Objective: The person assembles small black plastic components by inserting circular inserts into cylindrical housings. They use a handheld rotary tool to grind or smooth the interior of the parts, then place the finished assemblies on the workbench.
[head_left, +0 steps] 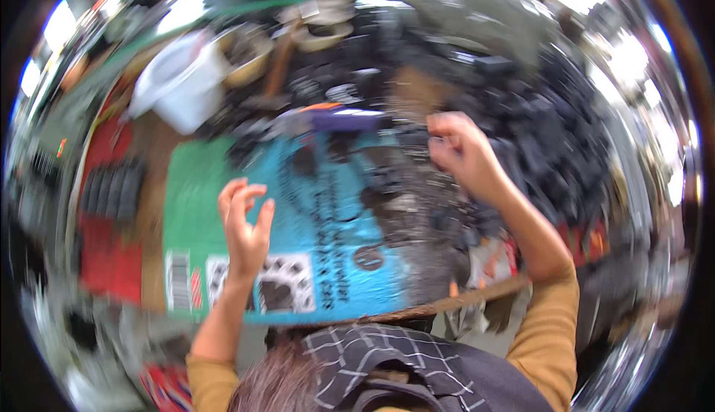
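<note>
My left hand (247, 226) hovers over the left part of a green and blue printed sheet (201, 211), fingers apart, holding nothing. My right hand (463, 151) is raised over the sheet's dark, dirty right side, near a heap of black parts (544, 121). Its fingers are curled in toward the thumb; motion blur hides whatever they hold, if anything. Beyond the sheet, between my hands, lies a purple object with an orange part (346, 119), too smeared to name. Several small dark pieces lie around it.
A white bucket-like container (179, 88) stands at the back left, beside a tan bowl (246, 54). A hammer with a wooden handle (281, 65) is next to them. Dark ribbed parts (112, 190) rest on red material at the left. The worktop's edge (439, 304) runs close to me.
</note>
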### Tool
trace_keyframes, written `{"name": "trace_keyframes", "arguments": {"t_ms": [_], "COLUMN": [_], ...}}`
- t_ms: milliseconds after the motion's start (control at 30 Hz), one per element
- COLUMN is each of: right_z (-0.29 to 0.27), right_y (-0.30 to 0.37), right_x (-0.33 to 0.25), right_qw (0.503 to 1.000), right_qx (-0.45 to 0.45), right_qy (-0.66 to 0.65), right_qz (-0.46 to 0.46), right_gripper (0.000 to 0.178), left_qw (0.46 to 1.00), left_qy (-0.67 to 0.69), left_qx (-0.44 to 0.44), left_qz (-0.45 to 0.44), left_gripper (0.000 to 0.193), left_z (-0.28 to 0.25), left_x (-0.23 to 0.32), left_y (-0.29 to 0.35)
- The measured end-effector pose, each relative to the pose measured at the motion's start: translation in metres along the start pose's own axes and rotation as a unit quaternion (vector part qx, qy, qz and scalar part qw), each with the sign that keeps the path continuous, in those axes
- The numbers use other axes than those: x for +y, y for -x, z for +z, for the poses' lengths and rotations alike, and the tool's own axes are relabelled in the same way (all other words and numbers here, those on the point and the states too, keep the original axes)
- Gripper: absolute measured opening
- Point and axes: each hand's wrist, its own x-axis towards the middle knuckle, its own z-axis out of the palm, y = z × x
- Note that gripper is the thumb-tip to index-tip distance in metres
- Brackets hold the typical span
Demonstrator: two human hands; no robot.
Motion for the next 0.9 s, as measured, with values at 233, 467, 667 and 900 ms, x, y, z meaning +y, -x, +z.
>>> {"name": "trace_keyframes", "arguments": {"t_ms": [233,467,667,900], "right_z": [0.105,0.114,0.104,0.106], "right_y": [0.083,0.091,0.09,0.113], "right_x": [-0.096,-0.114,-0.116,-0.075], "right_qw": [0.905,0.971,0.981,0.982], "right_qx": [-0.397,-0.218,-0.16,-0.151], "right_qy": [0.13,0.101,0.107,0.07], "right_qz": [-0.081,0.007,0.024,0.094], "right_gripper": [0.067,0.056,0.041,0.024], "left_qw": [0.925,0.863,0.835,0.921], "left_qy": [-0.374,-0.465,-0.417,0.029], "left_qx": [0.067,-0.024,-0.134,-0.353], "left_qz": [-0.022,-0.196,-0.333,-0.162], "left_gripper": [0.036,0.069,0.065,0.071], "left_z": [-0.192,-0.264,-0.237,-0.105], "left_x": [-0.143,-0.21,-0.159,-0.025], "left_y": [-0.033,-0.13,-0.148,-0.02]}}
